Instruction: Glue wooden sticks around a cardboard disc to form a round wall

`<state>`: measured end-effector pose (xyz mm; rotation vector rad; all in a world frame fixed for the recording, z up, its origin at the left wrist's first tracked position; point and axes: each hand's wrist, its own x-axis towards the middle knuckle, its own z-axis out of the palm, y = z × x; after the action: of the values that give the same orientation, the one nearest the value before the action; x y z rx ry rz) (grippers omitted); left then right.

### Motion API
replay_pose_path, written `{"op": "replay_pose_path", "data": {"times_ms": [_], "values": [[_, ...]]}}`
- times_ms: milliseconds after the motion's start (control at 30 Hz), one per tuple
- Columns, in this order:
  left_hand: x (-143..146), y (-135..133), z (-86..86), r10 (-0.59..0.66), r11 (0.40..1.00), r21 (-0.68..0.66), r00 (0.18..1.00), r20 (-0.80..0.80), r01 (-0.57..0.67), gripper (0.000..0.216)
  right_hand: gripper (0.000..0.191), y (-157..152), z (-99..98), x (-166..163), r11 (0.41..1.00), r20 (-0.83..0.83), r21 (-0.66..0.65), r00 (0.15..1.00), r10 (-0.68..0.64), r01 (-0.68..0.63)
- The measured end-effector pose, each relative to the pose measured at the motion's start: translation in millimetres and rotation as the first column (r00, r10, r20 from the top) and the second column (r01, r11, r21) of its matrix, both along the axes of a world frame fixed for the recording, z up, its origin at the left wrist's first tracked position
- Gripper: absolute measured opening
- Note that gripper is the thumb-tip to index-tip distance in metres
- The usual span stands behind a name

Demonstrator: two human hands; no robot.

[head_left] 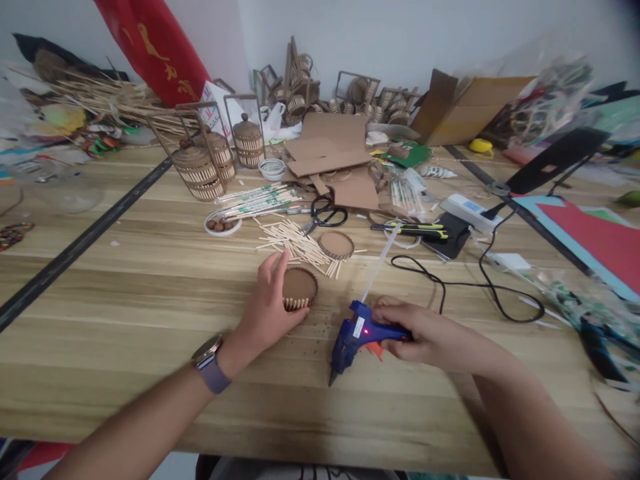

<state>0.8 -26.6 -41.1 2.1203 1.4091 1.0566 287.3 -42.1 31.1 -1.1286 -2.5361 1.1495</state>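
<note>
Counter [125, 317] of pale, streaked wood spreads from the near edge back toward the wall, a dark strip [85, 239] slanting across its left side. Nearest of the hands, the right hand [420, 330] grips a blue glue gun [353, 333], red light lit, nozzle tilted down toward the near edge. Just left, the left hand [267, 310] holds a round base [301, 283] low over the wood, fingers and thumb around its left and near sides; short sticks line its near rim.

Right beyond lie loose sticks [290, 241], a second base [337, 245] and scissors [330, 215], with a small bowl [223, 229] to their left. A black cable [467, 285] loops over the right side. Farther back stand lidded baskets [200, 175], flat cardboard [327, 147] and an open box [467, 103]. Behind rises the pale wall [320, 30], a red banner [155, 53] at its left.
</note>
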Motion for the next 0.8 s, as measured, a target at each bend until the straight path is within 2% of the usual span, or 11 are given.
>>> {"op": "replay_pose_path", "data": {"times_ms": [100,167,300,500,667,800], "values": [[-1,1,-0.1,-0.013,1.0,-0.002,1.0,0.003,0.013,0.114,0.01,-2,-0.1,1,0.991,-0.044,-0.013,0.99,-0.135,0.135],[-1,1,-0.5,-0.017,1.0,-0.005,1.0,0.003,0.017,0.115,0.016,-2,-0.7,0,0.968,-0.062,-0.076,0.968,-0.244,0.24],[0,1,-1.6,0.0,1.0,0.019,1.0,-0.007,0.0,0.117,0.018,0,-7.7,-7,0.926,-0.107,-0.242,0.94,-0.323,0.29],[0,0,-0.3,-0.013,0.999,0.029,1.0,-0.026,0.014,0.113,0.028,1,-26.4,-17,0.926,-0.118,-0.185,0.928,-0.354,0.33],[0,0,0.0,-0.013,1.0,0.027,0.999,-0.035,0.014,0.114,0.039,1,-35.7,-20,0.919,-0.194,-0.154,0.901,-0.388,0.362],[0,0,-1.0,-0.01,0.999,0.052,0.999,-0.038,0.012,0.115,0.043,2,-42.4,-20,0.913,-0.168,-0.128,0.898,-0.406,0.388]]}}
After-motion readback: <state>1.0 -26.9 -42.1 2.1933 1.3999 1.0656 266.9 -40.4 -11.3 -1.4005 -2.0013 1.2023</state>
